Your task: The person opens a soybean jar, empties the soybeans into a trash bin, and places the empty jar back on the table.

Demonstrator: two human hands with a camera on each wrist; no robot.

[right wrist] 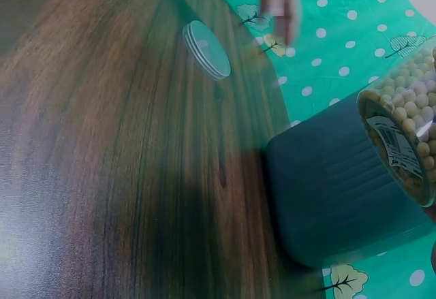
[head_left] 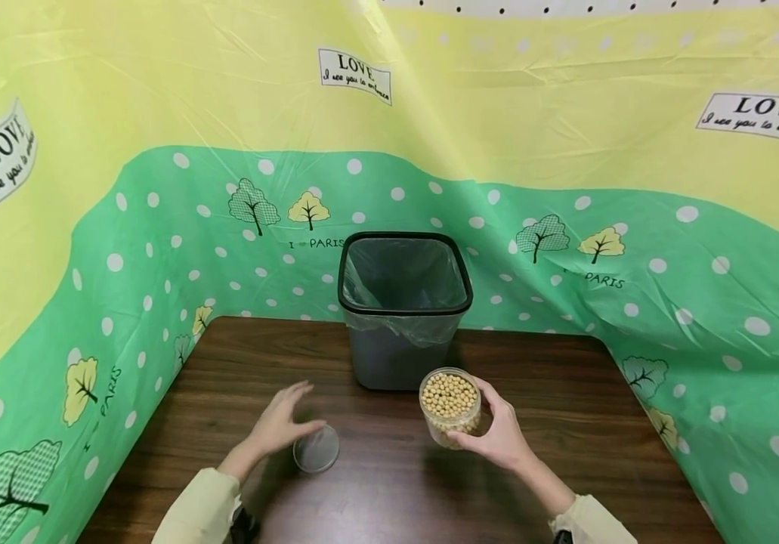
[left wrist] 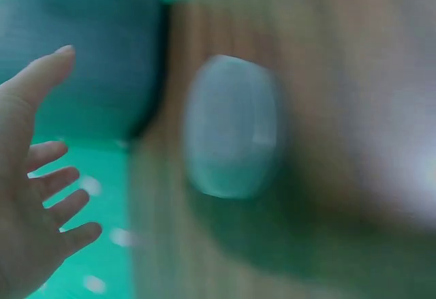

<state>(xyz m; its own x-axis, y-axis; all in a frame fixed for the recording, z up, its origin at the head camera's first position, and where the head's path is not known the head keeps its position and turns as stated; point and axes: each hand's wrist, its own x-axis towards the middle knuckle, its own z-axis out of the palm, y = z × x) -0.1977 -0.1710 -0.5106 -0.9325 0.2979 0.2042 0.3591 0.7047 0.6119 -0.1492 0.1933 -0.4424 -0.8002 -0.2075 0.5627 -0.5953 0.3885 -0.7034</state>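
Note:
My right hand (head_left: 498, 433) grips a clear round jar (head_left: 453, 408) filled with small round yellow beans that look like soybeans (head_left: 449, 395). The jar has no lid on, and its labelled base (right wrist: 396, 150) shows in the right wrist view, close beside the bin. To the left, my left hand (head_left: 283, 420) is spread above the table with nothing in its fingers. Near its thumb, a clear round lid (head_left: 316, 449) lies on the table. The left wrist view shows that lid (left wrist: 235, 129) blurred, apart from the fingers.
A dark grey bin (head_left: 403, 344) with a black rim and a clear plastic liner stands at the back of the brown wooden table (head_left: 280, 347). Behind and beside the table hangs a yellow and green printed curtain (head_left: 280, 166).

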